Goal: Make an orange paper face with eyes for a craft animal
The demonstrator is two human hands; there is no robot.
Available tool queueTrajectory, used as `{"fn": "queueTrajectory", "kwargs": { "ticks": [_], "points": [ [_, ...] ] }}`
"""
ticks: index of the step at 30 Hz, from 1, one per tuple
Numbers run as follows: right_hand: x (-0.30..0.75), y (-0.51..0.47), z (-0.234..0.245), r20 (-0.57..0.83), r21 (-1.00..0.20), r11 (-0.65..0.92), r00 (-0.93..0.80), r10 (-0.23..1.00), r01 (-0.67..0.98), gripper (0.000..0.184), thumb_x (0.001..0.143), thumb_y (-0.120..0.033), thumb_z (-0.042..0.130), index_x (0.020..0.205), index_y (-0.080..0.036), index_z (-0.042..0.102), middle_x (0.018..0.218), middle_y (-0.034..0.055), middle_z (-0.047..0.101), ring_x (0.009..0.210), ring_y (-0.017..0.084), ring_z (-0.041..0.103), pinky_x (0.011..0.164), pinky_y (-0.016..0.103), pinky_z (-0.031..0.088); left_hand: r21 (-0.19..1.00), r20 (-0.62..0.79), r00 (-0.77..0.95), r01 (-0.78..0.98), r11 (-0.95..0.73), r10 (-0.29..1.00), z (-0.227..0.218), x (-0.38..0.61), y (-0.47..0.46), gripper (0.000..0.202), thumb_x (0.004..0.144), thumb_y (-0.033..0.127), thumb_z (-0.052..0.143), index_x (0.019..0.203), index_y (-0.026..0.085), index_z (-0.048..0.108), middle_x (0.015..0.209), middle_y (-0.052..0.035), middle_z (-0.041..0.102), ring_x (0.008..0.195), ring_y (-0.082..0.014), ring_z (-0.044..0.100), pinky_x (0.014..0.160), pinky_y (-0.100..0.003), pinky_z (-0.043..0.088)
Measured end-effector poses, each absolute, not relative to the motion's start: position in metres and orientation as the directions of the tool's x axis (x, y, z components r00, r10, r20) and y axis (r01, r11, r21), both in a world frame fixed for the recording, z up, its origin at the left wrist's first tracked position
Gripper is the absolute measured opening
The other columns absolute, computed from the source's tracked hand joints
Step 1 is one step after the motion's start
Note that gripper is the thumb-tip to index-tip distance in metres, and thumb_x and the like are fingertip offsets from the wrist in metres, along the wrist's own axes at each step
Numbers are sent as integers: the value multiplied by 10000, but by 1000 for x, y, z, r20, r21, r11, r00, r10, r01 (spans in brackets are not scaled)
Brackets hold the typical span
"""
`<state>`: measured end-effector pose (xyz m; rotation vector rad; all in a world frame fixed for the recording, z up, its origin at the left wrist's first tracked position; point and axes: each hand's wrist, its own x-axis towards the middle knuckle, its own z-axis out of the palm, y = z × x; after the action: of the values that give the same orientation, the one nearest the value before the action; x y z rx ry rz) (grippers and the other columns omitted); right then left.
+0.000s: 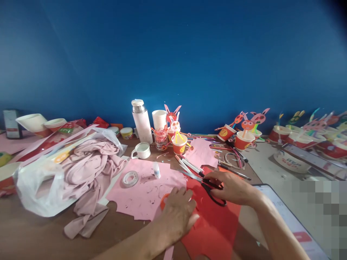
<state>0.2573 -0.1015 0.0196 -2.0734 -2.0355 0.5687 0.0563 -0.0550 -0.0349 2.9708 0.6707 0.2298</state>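
Lying palm-down over the edges of the pink paper [127,202] and the red paper [217,231] is my left hand [179,209], its fingers stretched out and thumb apart. An orange paper piece [163,201] peeks out beside its fingers, mostly hidden. My right hand [230,186] has its fingers closed around the black handles of a pair of scissors [208,191]. The blades point left, over the top edge of the red paper. On the pink paper are a tape roll [130,178] and a small white bottle [156,170].
Behind stand a white thermos [142,126], a white mug [142,150] and paper-cup rabbit figures [179,144]. Markers [189,164] lie beyond the scissors. A plastic bag [40,191] with pink cloth [86,166] sits left. A tablet [287,220] lies right, near a mirror-like surface.
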Motion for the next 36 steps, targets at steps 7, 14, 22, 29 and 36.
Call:
{"fn": "queueTrajectory", "kwargs": {
  "ticks": [7, 14, 22, 29, 36],
  "points": [
    [274, -103, 24, -69, -439, -38, 8, 998, 898, 381, 773, -180, 437, 1092, -276, 621, 723, -17, 654, 623, 132, 571, 577, 217, 396, 104, 105, 888, 437, -893, 447, -33, 60, -55, 125, 772, 285, 586, 764, 162, 603, 862, -54, 600, 805, -246, 534, 683, -377, 410],
    [285, -106, 26, -115, -370, -114, 77, 990, 922, 347, 734, -186, 465, 995, -280, 673, 741, -3, 690, 647, 156, 606, 560, 216, 402, 176, 251, 884, 360, -916, 396, -31, 55, -49, 206, 856, 210, 447, 694, 170, 569, 774, -33, 586, 702, -174, 516, 668, -325, 399],
    [274, -101, 21, -145, -328, -70, 23, 989, 942, 397, 665, -138, 465, 974, -270, 677, 930, 4, 697, 841, 189, 621, 692, 248, 426, 306, 444, 830, 215, -928, 338, -19, 20, -30, 210, 858, 122, 412, 696, 167, 537, 692, -15, 550, 686, -141, 494, 676, -283, 390],
    [263, -96, 8, -165, -231, -143, 106, 981, 962, 463, 637, -114, 467, 1021, -272, 671, 1003, 29, 695, 932, 241, 611, 760, 323, 422, 299, 584, 767, 101, -949, 266, -30, 3, -13, 160, 841, 120, 442, 763, 168, 574, 652, -21, 581, 629, -135, 501, 653, -279, 400],
    [266, -92, 2, -192, -149, -244, 214, 958, 958, 365, 735, -148, 446, 957, -302, 692, 948, 27, 716, 890, 256, 643, 703, 322, 436, 353, 645, 719, 22, -935, 260, -32, -2, -5, 175, 801, 93, 448, 651, 161, 505, 539, -2, 518, 526, -117, 399, 544, -258, 350]
  ]
}}
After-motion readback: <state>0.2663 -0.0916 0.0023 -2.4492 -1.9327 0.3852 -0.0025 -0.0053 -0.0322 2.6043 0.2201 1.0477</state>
